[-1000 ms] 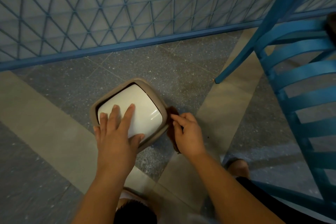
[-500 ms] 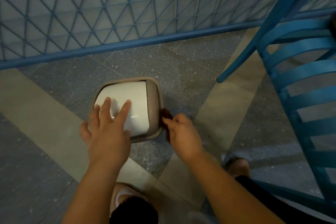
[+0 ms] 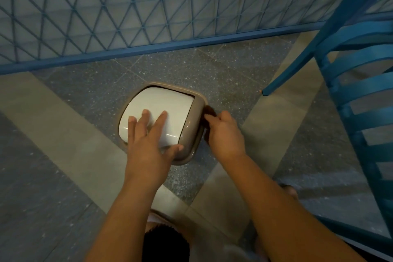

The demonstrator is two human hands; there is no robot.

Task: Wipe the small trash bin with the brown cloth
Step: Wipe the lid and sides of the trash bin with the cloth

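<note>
The small trash bin [image 3: 192,121] stands on the floor, seen from above: a beige rim around a white swing lid [image 3: 163,104]. My left hand [image 3: 148,140] lies flat on the white lid with fingers spread, thumb on the near rim. My right hand [image 3: 225,134] grips the brown cloth [image 3: 209,111] and holds it against the bin's right side; most of the cloth is hidden under the hand.
A blue slatted chair [image 3: 359,83] stands close on the right, one leg [image 3: 274,87] ending near the bin. A blue mesh fence [image 3: 127,6] with a blue base rail runs along the back. Grey and beige floor tiles [image 3: 53,123] spread all round.
The bin has turned under my left hand, its lid now facing differently. My right hand with the cloth has stayed against the bin's right side, shifting slightly along it.
</note>
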